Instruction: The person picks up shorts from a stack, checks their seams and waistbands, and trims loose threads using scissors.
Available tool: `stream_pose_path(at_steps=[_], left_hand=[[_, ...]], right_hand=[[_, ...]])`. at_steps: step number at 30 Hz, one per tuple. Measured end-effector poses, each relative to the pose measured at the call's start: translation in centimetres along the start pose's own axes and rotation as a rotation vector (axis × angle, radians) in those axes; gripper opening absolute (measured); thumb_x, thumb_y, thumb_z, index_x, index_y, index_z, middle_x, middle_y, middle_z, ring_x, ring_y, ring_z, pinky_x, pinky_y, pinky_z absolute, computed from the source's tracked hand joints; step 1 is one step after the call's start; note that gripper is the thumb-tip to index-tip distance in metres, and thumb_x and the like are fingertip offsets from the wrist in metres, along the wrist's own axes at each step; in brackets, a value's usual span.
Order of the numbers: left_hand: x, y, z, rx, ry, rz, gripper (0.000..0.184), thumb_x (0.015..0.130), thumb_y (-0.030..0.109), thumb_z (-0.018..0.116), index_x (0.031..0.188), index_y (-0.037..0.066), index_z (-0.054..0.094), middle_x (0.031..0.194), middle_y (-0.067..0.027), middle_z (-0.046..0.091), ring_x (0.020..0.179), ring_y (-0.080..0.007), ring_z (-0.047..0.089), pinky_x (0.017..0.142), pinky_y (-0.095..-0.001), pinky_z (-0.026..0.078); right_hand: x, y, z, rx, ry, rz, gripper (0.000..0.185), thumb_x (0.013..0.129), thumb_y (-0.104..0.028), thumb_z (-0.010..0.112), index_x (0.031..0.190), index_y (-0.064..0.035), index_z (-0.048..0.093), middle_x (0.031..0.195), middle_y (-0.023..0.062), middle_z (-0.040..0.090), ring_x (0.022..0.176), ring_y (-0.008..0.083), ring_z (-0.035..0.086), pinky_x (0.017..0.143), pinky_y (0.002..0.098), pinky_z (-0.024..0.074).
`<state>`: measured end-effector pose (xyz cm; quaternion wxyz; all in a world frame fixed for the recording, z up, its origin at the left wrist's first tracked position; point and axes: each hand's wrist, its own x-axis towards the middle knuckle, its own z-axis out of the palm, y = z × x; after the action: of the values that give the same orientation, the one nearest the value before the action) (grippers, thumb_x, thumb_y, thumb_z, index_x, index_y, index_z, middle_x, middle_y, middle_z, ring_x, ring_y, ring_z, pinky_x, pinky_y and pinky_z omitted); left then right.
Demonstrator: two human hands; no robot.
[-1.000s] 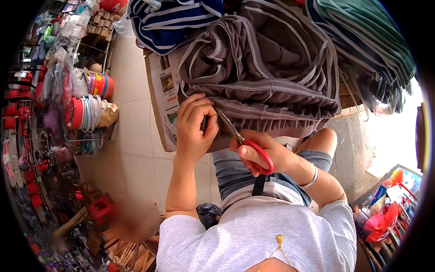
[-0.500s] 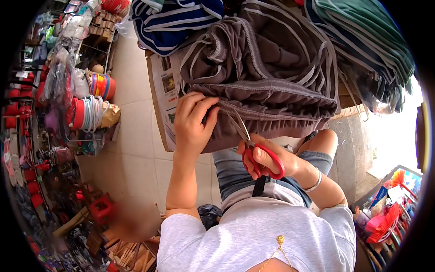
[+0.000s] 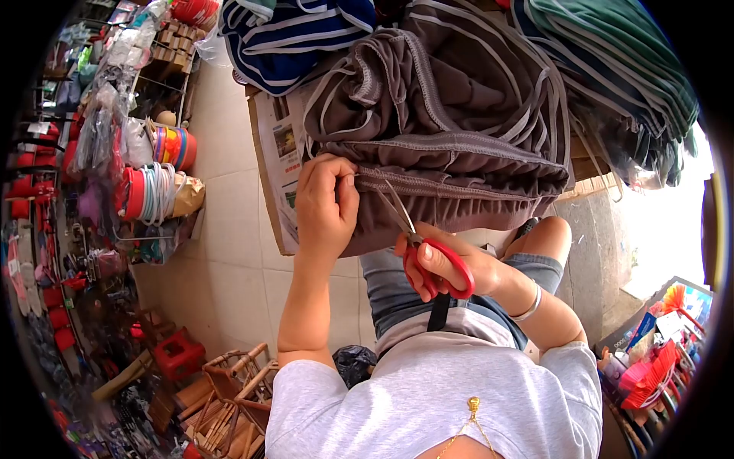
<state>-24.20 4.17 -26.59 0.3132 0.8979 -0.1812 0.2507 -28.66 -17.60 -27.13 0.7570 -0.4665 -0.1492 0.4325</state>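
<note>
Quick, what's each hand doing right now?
Left hand: closed, fingertips at the brown cloth.
Right hand: holding red-handled scissors, blades slightly apart.

scissor handles: red | gathered cloth: brown, pale piping | bundle: blue, white-striped | shirt: heathered grey

Red-handled scissors, blades parted, gathered brown garment

No wording can be read, the print on the paper sheet being too small to decipher.
</note>
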Motion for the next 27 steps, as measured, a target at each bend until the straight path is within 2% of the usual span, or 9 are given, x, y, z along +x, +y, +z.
stream_pose_path(at_steps=[3,5,6,8,10,17,19,22,27], left_hand=[[-0.2,-0.1,-0.3,-0.073,-0.019,-0.039,0.004,0.088,-0.001,0.052,0.090,0.003,0.052,0.090,-0.0100,0.063,0.086,-0.0256,0.059,0.090,-0.0361,0.041],[-0.3,-0.3,-0.4,-0.093,-0.011,-0.014,0.007,0.084,-0.004,0.055,0.089,0.001,0.053,0.094,-0.0124,0.064,0.087,-0.0287,0.059,0.079,-0.0364,0.047],[-0.4,-0.3,-0.4,-0.093,-0.010,-0.014,0.007,0.084,-0.004,0.055,0.089,0.001,0.053,0.094,-0.0124,0.064,0.087,-0.0287,0.059,0.079,-0.0364,0.047],[-0.7,-0.3,-0.5,-0.196,-0.025,-0.105,0.006,0.089,-0.002,0.047,0.093,0.002,0.051,0.094,-0.0105,0.064,0.092,-0.0206,0.060,0.097,-0.0342,0.038],[-1.0,-0.4,-0.5,-0.229,-0.024,-0.126,0.007,0.090,-0.002,0.046,0.093,0.001,0.051,0.096,-0.0113,0.064,0.093,-0.0203,0.060,0.096,-0.0337,0.039],[-1.4,-0.6,-0.7,-0.268,-0.034,-0.156,0.008,0.091,-0.001,0.045,0.096,0.001,0.052,0.103,-0.0141,0.065,0.101,-0.0214,0.059,0.093,-0.0319,0.043],[-1.3,-0.6,-0.7,-0.270,-0.036,-0.155,0.008,0.091,0.000,0.045,0.096,0.001,0.051,0.105,-0.0148,0.065,0.103,-0.0219,0.059,0.094,-0.0323,0.043],[-1.3,-0.4,-0.8,-0.279,-0.035,-0.160,0.007,0.092,0.000,0.045,0.096,0.001,0.051,0.108,-0.0161,0.065,0.106,-0.0230,0.058,0.096,-0.0330,0.042],[-1.2,0.0,-0.9,-0.316,-0.037,-0.190,0.006,0.092,0.001,0.045,0.095,0.001,0.050,0.111,-0.0177,0.065,0.110,-0.0248,0.058,0.098,-0.0342,0.040]], right_hand=[[0.6,0.0,0.0,-0.019,-0.031,0.025,0.067,0.093,-0.061,0.040,0.114,0.0019,0.045,0.073,0.0058,0.055,0.061,0.0122,0.057,0.053,0.0217,0.0410],[1.0,-0.3,0.1,-0.031,-0.041,0.030,0.067,0.093,-0.061,0.041,0.114,0.0022,0.045,0.072,0.0062,0.056,0.060,0.0120,0.057,0.054,0.0216,0.0412],[1.2,-0.7,0.2,-0.027,-0.030,0.059,0.066,0.094,-0.060,0.041,0.114,0.0028,0.045,0.071,0.0064,0.056,0.060,0.0118,0.056,0.054,0.0213,0.0413],[1.6,-0.9,0.3,-0.024,-0.019,0.088,0.066,0.094,-0.060,0.041,0.113,0.0034,0.045,0.070,0.0066,0.055,0.059,0.0116,0.056,0.054,0.0210,0.0413],[2.2,-0.7,0.4,-0.001,0.018,0.017,0.060,0.094,-0.060,0.044,0.102,-0.0010,0.049,0.065,0.0049,0.053,0.051,0.0109,0.055,0.046,0.0220,0.0417],[3.1,-1.0,0.9,0.078,0.063,0.053,0.057,0.094,-0.056,0.048,0.103,0.0002,0.049,0.063,0.0042,0.052,0.048,0.0105,0.054,0.045,0.0214,0.0405],[3.1,-1.2,0.9,0.092,0.045,0.050,0.057,0.098,-0.052,0.041,0.109,0.0039,0.048,0.062,0.0059,0.053,0.052,0.0121,0.053,0.049,0.0235,0.0419],[3.2,-1.0,0.9,0.133,0.050,0.030,0.056,0.098,-0.050,0.042,0.109,0.0043,0.048,0.062,0.0057,0.054,0.050,0.0120,0.053,0.048,0.0232,0.0418],[3.3,-0.6,1.0,0.170,0.062,0.005,0.057,0.094,-0.055,0.048,0.105,0.0012,0.050,0.062,0.0033,0.052,0.045,0.0094,0.052,0.044,0.0206,0.0384]])
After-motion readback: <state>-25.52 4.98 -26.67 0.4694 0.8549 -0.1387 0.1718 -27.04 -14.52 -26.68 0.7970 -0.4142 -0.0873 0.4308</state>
